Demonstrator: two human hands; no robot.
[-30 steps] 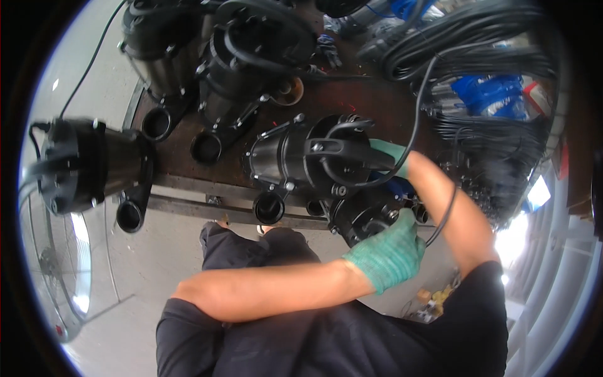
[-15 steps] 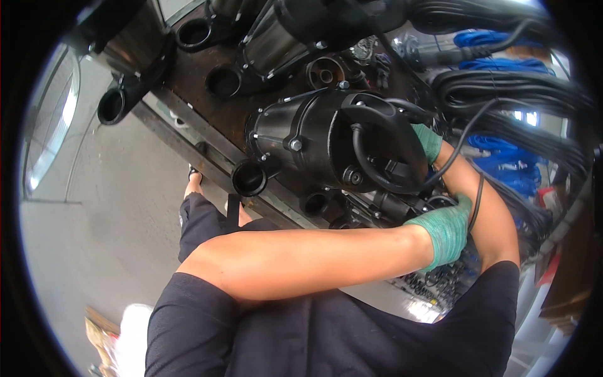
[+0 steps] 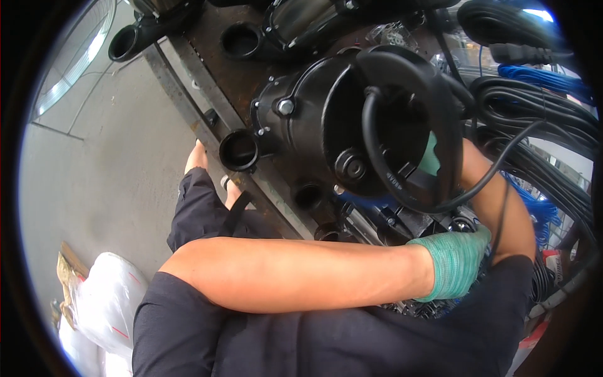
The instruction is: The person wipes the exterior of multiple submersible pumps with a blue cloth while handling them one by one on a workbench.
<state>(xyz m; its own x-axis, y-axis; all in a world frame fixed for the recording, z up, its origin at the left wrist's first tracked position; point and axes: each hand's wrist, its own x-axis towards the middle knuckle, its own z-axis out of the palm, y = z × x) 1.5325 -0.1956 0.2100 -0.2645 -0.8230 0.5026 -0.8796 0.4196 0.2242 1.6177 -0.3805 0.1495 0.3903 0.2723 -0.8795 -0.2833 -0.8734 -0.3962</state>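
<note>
A black submersible pump (image 3: 301, 125) with bolts round its housing lies at the centre, its handle (image 3: 443, 94) towards the right. My right hand (image 3: 431, 157), in a green knitted glove, reaches behind that handle; part of the glove shows through the opening, and its fingers are hidden. A black cable (image 3: 383, 166) loops from the pump's top past my right forearm. Across my body stretches my left arm. My left hand (image 3: 455, 261), gloved alike, is closed beside small metal parts (image 3: 461, 224) below the pump, with its fingertips and whatever they hold out of sight.
More pumps (image 3: 314, 22) stand along the rusty metal bench (image 3: 207, 60). Coiled black cables (image 3: 534, 103) and blue cords (image 3: 546, 81) hang at the right. A fan guard (image 3: 78, 56) is at the far left. White plastic-wrapped goods (image 3: 110, 301) sit on the floor, lower left.
The view has shifted closer, and the pump looks larger. My left hand sits farther right and lower. More of my right glove shows through the handle opening.
</note>
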